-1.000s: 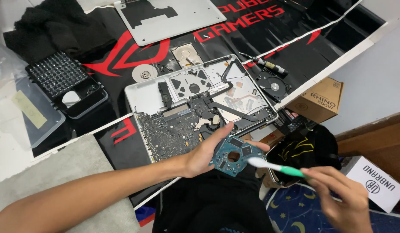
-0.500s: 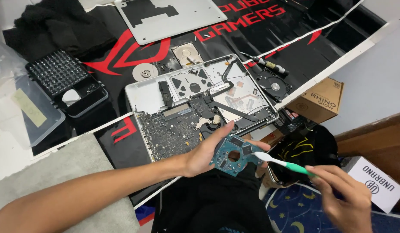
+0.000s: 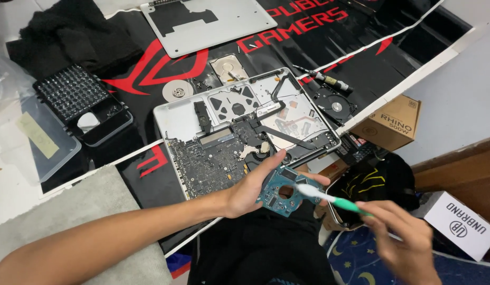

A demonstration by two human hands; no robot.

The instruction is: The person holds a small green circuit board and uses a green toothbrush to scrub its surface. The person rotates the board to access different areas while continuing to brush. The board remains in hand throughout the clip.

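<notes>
Left hand (image 3: 250,192) clamped on teal circuit board (image 3: 283,191); toothbrush (image 3: 329,198) pinched in right hand (image 3: 406,240), bristles touching board's right edge, handle running rightward.

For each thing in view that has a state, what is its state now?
Laptop: opened, boards exposed.
Bottom cover: removed, lying apart.
Small circuit board: held in left hand.
Toothbrush: held in right hand, bristles on the board.
Bit case: open.
Cardboard box: closed.
</notes>
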